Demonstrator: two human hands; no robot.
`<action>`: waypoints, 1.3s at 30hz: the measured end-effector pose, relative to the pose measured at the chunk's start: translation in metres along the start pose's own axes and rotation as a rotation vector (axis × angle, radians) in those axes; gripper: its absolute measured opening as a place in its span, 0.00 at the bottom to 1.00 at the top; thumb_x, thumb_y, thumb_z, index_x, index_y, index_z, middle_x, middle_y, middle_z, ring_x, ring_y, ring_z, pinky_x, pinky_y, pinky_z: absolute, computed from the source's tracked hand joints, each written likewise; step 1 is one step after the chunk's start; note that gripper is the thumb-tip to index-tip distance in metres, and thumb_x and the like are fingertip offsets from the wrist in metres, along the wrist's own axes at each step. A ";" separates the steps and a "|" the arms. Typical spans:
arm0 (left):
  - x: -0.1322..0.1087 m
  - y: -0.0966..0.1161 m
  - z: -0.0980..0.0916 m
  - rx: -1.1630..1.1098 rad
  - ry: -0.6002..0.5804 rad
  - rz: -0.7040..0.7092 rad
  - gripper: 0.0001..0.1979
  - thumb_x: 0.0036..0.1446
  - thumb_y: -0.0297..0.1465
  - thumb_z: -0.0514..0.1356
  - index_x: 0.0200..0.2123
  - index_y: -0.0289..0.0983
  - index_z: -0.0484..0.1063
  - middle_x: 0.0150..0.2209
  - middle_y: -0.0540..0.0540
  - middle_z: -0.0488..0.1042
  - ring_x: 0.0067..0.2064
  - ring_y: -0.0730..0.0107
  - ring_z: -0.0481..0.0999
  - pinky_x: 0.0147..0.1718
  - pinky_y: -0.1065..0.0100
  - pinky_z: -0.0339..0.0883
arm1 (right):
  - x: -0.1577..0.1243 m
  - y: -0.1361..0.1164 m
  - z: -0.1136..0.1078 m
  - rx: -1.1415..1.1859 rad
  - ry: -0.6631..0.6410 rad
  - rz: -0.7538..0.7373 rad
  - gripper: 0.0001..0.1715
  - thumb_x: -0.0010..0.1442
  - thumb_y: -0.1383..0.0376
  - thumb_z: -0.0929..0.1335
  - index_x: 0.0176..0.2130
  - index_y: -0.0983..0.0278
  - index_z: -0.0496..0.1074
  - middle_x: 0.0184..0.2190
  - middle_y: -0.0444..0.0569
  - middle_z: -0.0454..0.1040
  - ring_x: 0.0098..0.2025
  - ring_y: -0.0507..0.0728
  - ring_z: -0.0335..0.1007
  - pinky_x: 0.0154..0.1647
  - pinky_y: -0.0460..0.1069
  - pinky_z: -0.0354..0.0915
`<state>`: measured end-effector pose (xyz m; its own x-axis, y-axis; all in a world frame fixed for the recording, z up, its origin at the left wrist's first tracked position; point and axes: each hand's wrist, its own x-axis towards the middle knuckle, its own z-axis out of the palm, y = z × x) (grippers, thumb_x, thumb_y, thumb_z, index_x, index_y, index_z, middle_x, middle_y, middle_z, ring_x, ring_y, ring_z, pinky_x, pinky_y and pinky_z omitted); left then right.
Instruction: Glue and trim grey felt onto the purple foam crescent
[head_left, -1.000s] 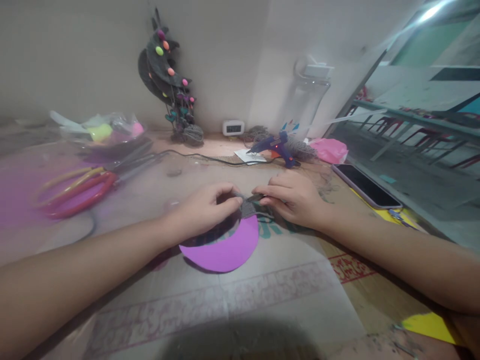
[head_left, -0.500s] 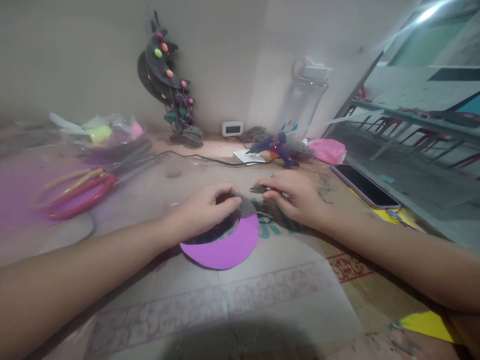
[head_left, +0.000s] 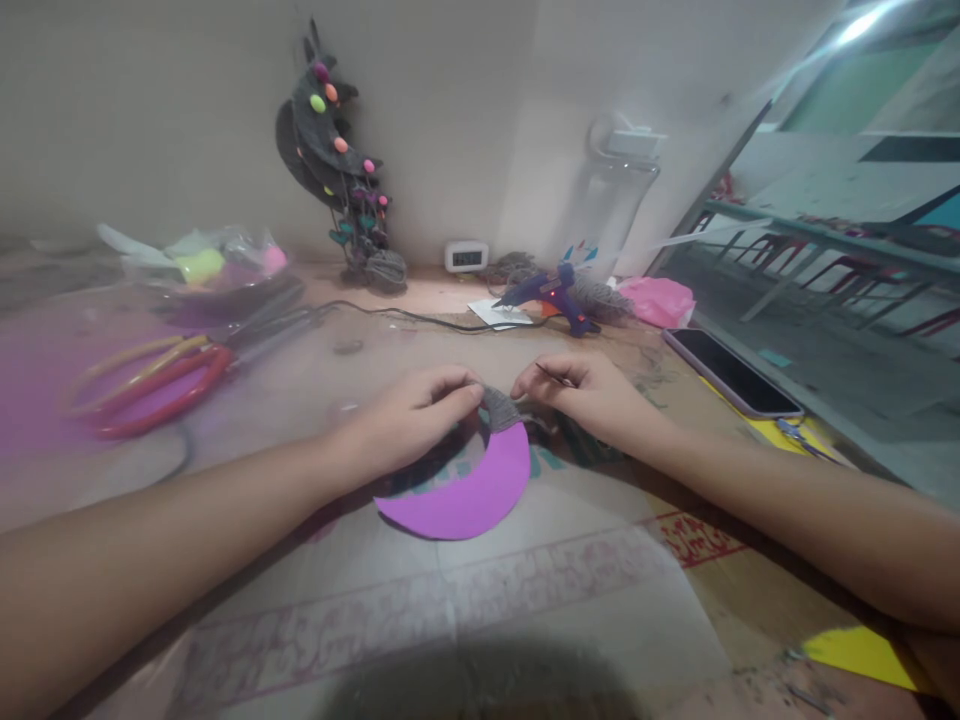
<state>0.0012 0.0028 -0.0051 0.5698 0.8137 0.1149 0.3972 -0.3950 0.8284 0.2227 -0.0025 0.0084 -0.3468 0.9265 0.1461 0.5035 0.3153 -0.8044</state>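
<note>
A purple crescent-shaped cutout hangs over the table between my hands, its upper end wrapped in grey yarn. With thumb and fingers closed, my left hand pinches that wrapped end from the left. Just to the right of it, my right hand is closed, its fingers curled around grey yarn that shows only as a thin dark strand at the fingers. A loose length of yarn trails from the wrapped part below my right hand. The crescent's lower tip points left.
Behind my hands lie a blue glue gun on its cord, a small white clock and a pink bag. Red-handled scissors are at left, a phone at right. A decorated grey crescent hangs against the wall.
The crescent has shifted slightly right and turned a little. My right hand has changed its finger pose; the grey bundle that stuck out of its fingertips is now mostly hidden.
</note>
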 end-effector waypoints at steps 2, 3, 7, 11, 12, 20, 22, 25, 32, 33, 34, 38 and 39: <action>0.000 -0.001 0.000 0.000 -0.014 0.010 0.17 0.65 0.40 0.49 0.33 0.37 0.70 0.31 0.49 0.73 0.34 0.68 0.72 0.34 0.67 0.64 | -0.002 -0.001 0.002 0.048 -0.037 0.035 0.17 0.58 0.54 0.67 0.31 0.66 0.75 0.22 0.45 0.72 0.22 0.50 0.64 0.23 0.46 0.60; 0.000 -0.001 0.000 0.000 -0.021 0.015 0.17 0.65 0.41 0.49 0.33 0.37 0.71 0.31 0.49 0.74 0.34 0.68 0.72 0.34 0.67 0.64 | -0.002 -0.001 0.003 0.053 -0.050 0.045 0.18 0.58 0.54 0.68 0.32 0.66 0.75 0.21 0.44 0.70 0.21 0.50 0.63 0.22 0.46 0.59; 0.000 -0.001 -0.001 0.032 -0.028 0.024 0.18 0.64 0.42 0.49 0.34 0.37 0.72 0.31 0.48 0.75 0.34 0.67 0.72 0.33 0.67 0.64 | -0.003 -0.002 0.006 0.016 -0.086 0.042 0.18 0.57 0.53 0.69 0.32 0.67 0.76 0.20 0.43 0.69 0.21 0.49 0.61 0.21 0.45 0.58; 0.001 0.001 -0.001 0.054 -0.039 0.019 0.16 0.62 0.42 0.53 0.34 0.37 0.73 0.31 0.48 0.76 0.34 0.67 0.74 0.33 0.67 0.65 | -0.004 -0.003 0.008 -0.011 -0.067 0.035 0.18 0.57 0.53 0.69 0.32 0.66 0.76 0.20 0.43 0.69 0.21 0.48 0.60 0.20 0.45 0.56; 0.001 0.001 0.000 0.049 -0.042 0.017 0.16 0.61 0.42 0.54 0.33 0.37 0.73 0.31 0.48 0.77 0.34 0.67 0.74 0.33 0.68 0.65 | -0.005 -0.003 0.009 -0.020 -0.060 0.029 0.19 0.57 0.53 0.69 0.32 0.66 0.76 0.20 0.43 0.68 0.21 0.48 0.60 0.20 0.45 0.55; -0.001 0.004 -0.001 -0.053 -0.052 -0.029 0.11 0.61 0.37 0.54 0.31 0.38 0.71 0.25 0.53 0.73 0.28 0.72 0.71 0.28 0.71 0.61 | -0.006 0.008 -0.002 -0.198 0.064 -0.362 0.22 0.65 0.51 0.62 0.44 0.66 0.69 0.34 0.49 0.74 0.32 0.53 0.69 0.31 0.47 0.64; -0.001 0.005 -0.002 -0.054 -0.051 -0.014 0.10 0.62 0.35 0.54 0.31 0.38 0.70 0.26 0.53 0.73 0.29 0.72 0.71 0.29 0.71 0.61 | -0.004 0.013 -0.007 -0.352 0.124 -0.505 0.21 0.67 0.53 0.60 0.46 0.66 0.69 0.37 0.52 0.74 0.36 0.55 0.70 0.35 0.49 0.64; -0.002 0.004 -0.003 -0.058 -0.067 -0.015 0.10 0.62 0.35 0.54 0.31 0.38 0.70 0.26 0.53 0.72 0.29 0.73 0.71 0.28 0.71 0.61 | -0.004 0.017 -0.013 -0.559 0.098 -0.637 0.19 0.68 0.55 0.59 0.45 0.66 0.71 0.35 0.51 0.74 0.35 0.56 0.68 0.36 0.50 0.62; -0.001 0.001 -0.002 -0.074 -0.122 -0.054 0.12 0.62 0.39 0.55 0.32 0.38 0.70 0.26 0.52 0.73 0.29 0.71 0.72 0.29 0.71 0.63 | -0.010 0.020 -0.016 -0.764 0.133 -0.764 0.16 0.68 0.59 0.62 0.47 0.63 0.74 0.29 0.49 0.72 0.32 0.55 0.63 0.35 0.51 0.55; 0.000 0.001 -0.002 -0.067 -0.126 -0.054 0.12 0.62 0.39 0.55 0.33 0.38 0.71 0.26 0.52 0.73 0.29 0.71 0.72 0.29 0.71 0.63 | -0.010 0.020 -0.016 -0.779 0.134 -0.772 0.16 0.67 0.60 0.62 0.47 0.63 0.75 0.29 0.48 0.72 0.32 0.55 0.62 0.34 0.51 0.54; 0.000 0.001 -0.002 -0.062 -0.132 -0.051 0.12 0.62 0.40 0.55 0.33 0.38 0.71 0.26 0.52 0.73 0.29 0.71 0.72 0.29 0.71 0.63 | -0.011 0.020 -0.016 -0.794 0.133 -0.781 0.15 0.67 0.60 0.63 0.47 0.63 0.75 0.28 0.48 0.73 0.31 0.55 0.62 0.34 0.51 0.54; 0.001 0.001 -0.003 -0.051 -0.151 -0.033 0.12 0.62 0.39 0.55 0.33 0.37 0.71 0.27 0.53 0.73 0.29 0.73 0.72 0.29 0.71 0.62 | -0.012 0.015 -0.015 -0.860 0.134 -0.833 0.14 0.67 0.61 0.63 0.44 0.63 0.76 0.26 0.47 0.72 0.29 0.54 0.60 0.32 0.51 0.52; 0.001 0.002 -0.003 -0.046 -0.152 -0.030 0.12 0.62 0.39 0.55 0.33 0.37 0.71 0.27 0.53 0.73 0.29 0.73 0.71 0.29 0.71 0.62 | -0.012 0.014 -0.015 -0.877 0.134 -0.843 0.14 0.67 0.62 0.63 0.43 0.63 0.77 0.25 0.46 0.72 0.29 0.54 0.60 0.32 0.51 0.51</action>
<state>0.0003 0.0042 -0.0020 0.6616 0.7498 0.0081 0.3844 -0.3484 0.8549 0.2459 -0.0066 0.0038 -0.7640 0.3626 0.5336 0.5410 0.8108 0.2236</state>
